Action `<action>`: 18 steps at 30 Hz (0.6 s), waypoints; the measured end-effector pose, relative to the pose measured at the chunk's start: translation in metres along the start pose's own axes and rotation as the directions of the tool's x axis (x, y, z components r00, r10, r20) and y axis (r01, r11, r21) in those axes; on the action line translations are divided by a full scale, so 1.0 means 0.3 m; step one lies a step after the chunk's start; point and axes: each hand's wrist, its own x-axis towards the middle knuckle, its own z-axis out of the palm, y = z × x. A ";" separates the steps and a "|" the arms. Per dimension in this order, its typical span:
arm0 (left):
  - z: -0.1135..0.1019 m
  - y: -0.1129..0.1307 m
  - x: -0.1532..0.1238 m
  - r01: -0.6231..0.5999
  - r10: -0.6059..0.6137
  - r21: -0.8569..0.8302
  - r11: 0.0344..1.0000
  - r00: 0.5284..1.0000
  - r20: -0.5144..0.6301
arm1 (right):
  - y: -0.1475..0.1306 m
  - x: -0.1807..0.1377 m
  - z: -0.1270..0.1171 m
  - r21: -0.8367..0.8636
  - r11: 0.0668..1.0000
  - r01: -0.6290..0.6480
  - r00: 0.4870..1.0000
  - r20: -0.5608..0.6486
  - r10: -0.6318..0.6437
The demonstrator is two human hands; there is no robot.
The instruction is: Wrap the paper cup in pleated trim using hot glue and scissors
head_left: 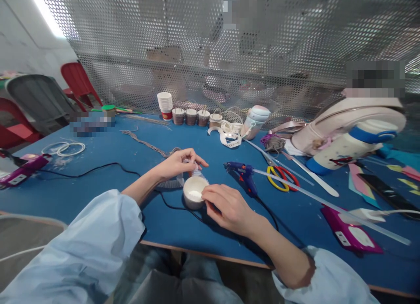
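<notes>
My right hand [228,204] pinches the rim of a small paper cup [193,202], white inside with a greyish outside. The cup is tilted so its mouth faces me, low over the table. Just behind it, my left hand [180,164] is closed, thumb against fingers, on a pale, see-through pleated strip [197,172]. Part of that strip trails on the table under my left wrist; the rest is hidden by the hand. To the right lies a blue hot glue gun [243,175] with a long clear glue stick [328,204] sticking out of its back.
Yellow-and-red-handled scissors [278,178] lie right of the glue gun. Grey twisted cord [147,144] runs behind my left hand. Wrapped cups [191,117] and a paper-cup stack [164,105] line the mesh screen. Bottles, a bag, a phone [389,194] and purple power strips [351,232] occupy the sides.
</notes>
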 end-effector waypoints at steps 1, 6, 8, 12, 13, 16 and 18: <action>-0.001 -0.002 -0.002 0.002 -0.002 -0.005 1.000 1.000 -0.002 | 0.002 -0.001 -0.001 -0.001 1.000 0.000 1.000 -0.002 0.000; -0.007 0.004 -0.019 -0.059 0.059 -0.034 0.998 0.998 -0.025 | 0.010 -0.003 -0.005 0.001 1.000 -0.002 1.000 0.002 0.002; -0.014 0.006 -0.028 -0.062 0.062 0.006 0.998 0.998 -0.028 | 0.011 -0.003 -0.005 0.005 1.000 -0.004 1.000 0.002 0.004; -0.040 0.006 -0.043 -0.083 0.084 0.162 0.983 0.996 0.000 | 0.013 -0.003 -0.005 0.001 1.000 0.005 1.000 -0.003 -0.005; -0.047 0.007 -0.047 -0.115 0.113 0.194 0.974 0.993 0.022 | 0.013 -0.003 -0.005 -0.002 1.000 0.006 1.000 -0.004 -0.006; -0.061 0.014 -0.057 -0.208 0.179 0.266 0.941 0.975 0.128 | 0.013 -0.002 -0.007 -0.007 1.000 -0.001 1.000 -0.002 0.001; -0.061 0.024 -0.065 -0.238 0.185 0.299 0.924 0.963 0.195 | 0.011 -0.001 -0.009 -0.018 1.000 -0.007 1.000 0.000 0.007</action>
